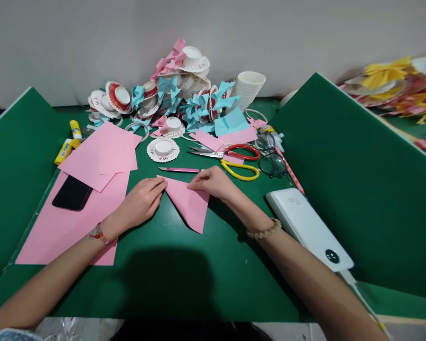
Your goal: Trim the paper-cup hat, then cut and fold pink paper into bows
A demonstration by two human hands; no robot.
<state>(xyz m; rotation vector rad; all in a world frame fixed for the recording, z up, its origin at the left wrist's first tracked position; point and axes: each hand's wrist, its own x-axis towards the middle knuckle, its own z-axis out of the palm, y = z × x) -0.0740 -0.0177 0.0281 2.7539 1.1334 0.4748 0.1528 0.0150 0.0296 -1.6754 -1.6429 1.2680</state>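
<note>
A folded pink paper triangle [190,203] lies on the green table [184,265] in front of me. My left hand [142,201] rests at its left corner, fingers curled and pressing the paper. The fingertips of my right hand [213,182] pinch down on the upper right edge. Both wrists wear bracelets. Just beyond the paper lies a pink-handled craft knife [179,169].
Pink sheets [99,156] and a black phone [72,193] lie left, with yellow glue sticks [69,142]. Red scissors [234,152], yellow scissors [239,170], glasses [273,163] and a white power bank [307,227] sit right. Paper-cup crafts with bows [173,94] pile at the back. Green dividers [358,180] flank the table.
</note>
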